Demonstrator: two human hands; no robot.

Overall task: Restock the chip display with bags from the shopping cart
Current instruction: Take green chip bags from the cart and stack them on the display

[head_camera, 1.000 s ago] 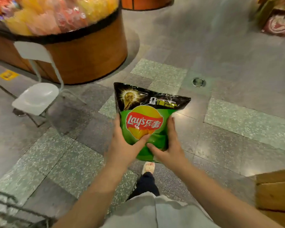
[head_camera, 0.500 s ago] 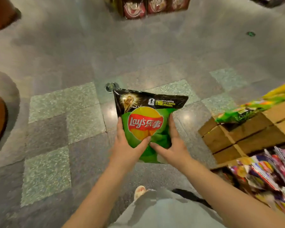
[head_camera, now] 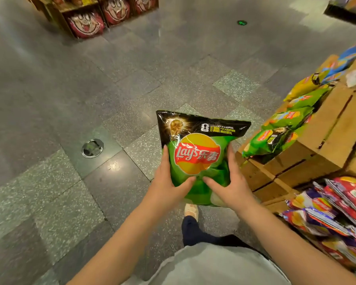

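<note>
I held the green Lay's chip bag upright, left hand and right hand gripping its lower sides, thumbs pressed on front. It hung just left of the cardboard chip display, apart from it.

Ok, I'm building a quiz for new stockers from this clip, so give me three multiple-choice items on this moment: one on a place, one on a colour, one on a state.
1. Where is the cardboard display with green bags relative to the person?
A. On their right
B. On their left
C. Behind them

2. What colour is the top band of the held chip bag?
A. White
B. Black
C. Blue

3. How is the bag held?
A. Left hand alone
B. Lying on the floor
C. Both hands

Answers:
1. A: the cardboard display stands at the right edge.
2. B: the chip bag is black across the top, green below.
3. C: the left hand and right hand grip its two sides.
</note>
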